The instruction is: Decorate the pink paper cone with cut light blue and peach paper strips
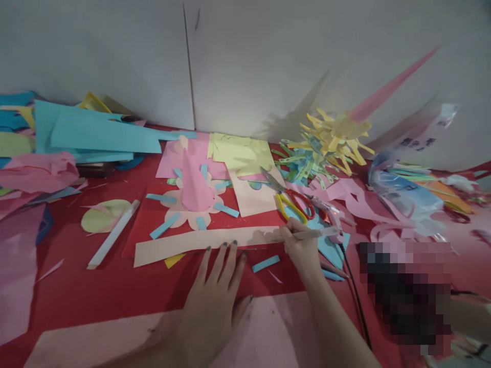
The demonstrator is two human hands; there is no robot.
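A long pale peach paper strip [172, 244] lies across the red table. My left hand [215, 286] rests flat, fingers spread, with its fingertips at the strip's lower edge. My right hand [303, 250] is closed round a pen [314, 233], whose tip is near the strip's right end. Just beyond the strip sits a peach paper flower [199, 220] with a pink paper cone [195, 189] and blue paper tabs on its petals. Scissors [293, 207] with yellow and red handles lie beyond my right hand. A small blue paper strip [266, 263] is between my hands.
Blue paper sheets [103, 130] and pink scraps are piled at left, near a white stick [114, 235]. A glue gun [333, 220] with a black cord lies at right. Behind it stand fringed yellow paper pieces [337, 135] and a clear plastic bag [406, 189]. A white wall closes the back.
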